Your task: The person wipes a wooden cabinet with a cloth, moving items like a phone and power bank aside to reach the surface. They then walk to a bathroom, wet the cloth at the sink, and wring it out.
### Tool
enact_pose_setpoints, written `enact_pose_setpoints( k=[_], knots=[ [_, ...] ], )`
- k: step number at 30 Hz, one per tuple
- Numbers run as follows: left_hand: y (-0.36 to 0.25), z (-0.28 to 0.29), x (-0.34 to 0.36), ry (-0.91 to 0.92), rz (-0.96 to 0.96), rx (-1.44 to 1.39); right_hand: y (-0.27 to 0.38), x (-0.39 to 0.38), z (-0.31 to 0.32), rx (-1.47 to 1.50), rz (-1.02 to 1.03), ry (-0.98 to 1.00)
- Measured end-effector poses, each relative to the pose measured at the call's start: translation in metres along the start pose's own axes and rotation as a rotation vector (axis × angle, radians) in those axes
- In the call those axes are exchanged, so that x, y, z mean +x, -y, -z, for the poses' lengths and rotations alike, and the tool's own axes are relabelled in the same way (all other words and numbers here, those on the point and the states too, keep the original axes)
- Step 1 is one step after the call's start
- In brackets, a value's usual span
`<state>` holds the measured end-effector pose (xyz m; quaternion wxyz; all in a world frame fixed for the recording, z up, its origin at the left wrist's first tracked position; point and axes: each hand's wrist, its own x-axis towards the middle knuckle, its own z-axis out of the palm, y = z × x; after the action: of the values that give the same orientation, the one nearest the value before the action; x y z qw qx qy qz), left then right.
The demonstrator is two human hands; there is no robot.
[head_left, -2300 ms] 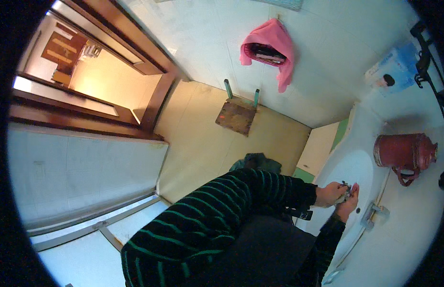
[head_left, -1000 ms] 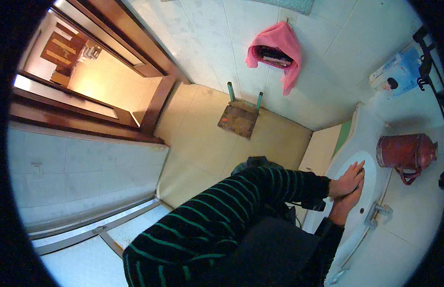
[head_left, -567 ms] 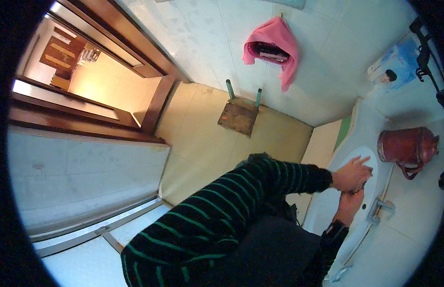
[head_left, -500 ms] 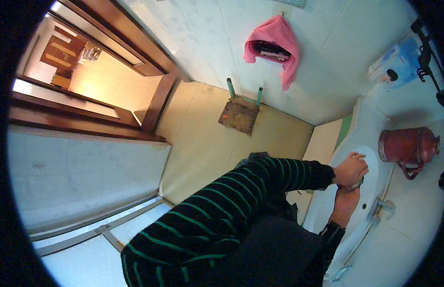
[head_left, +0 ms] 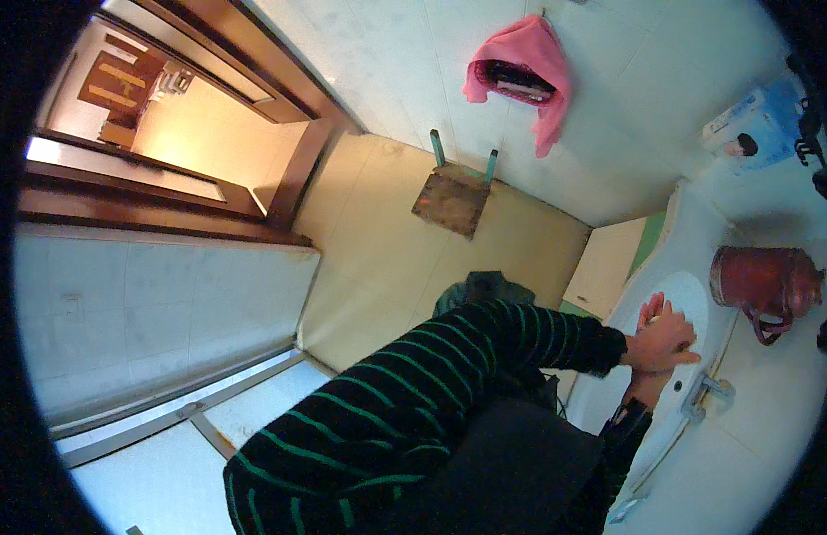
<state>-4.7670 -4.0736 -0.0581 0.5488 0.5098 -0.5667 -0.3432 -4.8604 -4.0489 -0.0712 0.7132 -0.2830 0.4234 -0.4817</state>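
Note:
Over the white washbasin, my two hands are pressed together. My left hand, in a black sleeve with green stripes, lies on top with its fingers bent across the other palm. Underneath, my right hand is partly covered, its fingertips stretched out past the left hand. A small pale bit shows between them; whether it is soap or lather I cannot make out. The tap is close beside my hands, and no stream of water is visible from it.
A dark red jug-shaped flask stands by the basin's edge. A blue and white package is beyond it. A pink towel hangs on the tiled wall above a small wooden stool. An open doorway is at the far left.
My left hand has shifted over the right one, whose fingers now stick out beyond it. The whole view has tilted slightly.

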Motion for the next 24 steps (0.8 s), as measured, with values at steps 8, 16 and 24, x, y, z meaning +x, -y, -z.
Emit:
enact_pose_setpoints(
  k=[8, 16, 24],
  knots=[
    [0.009, 0.016, -0.005, 0.09, 0.033, -0.267, 0.001, -0.019, -0.021, -0.512, 0.137, 0.12],
    [0.016, 0.04, -0.012, -0.061, -0.63, 0.171, 0.022, -0.018, -0.014, -0.3, 0.057, -0.029],
    [0.021, 0.01, -0.012, -0.03, -0.185, 0.095, -0.021, -0.006, 0.007, 0.188, -0.08, 0.049]
  ],
)
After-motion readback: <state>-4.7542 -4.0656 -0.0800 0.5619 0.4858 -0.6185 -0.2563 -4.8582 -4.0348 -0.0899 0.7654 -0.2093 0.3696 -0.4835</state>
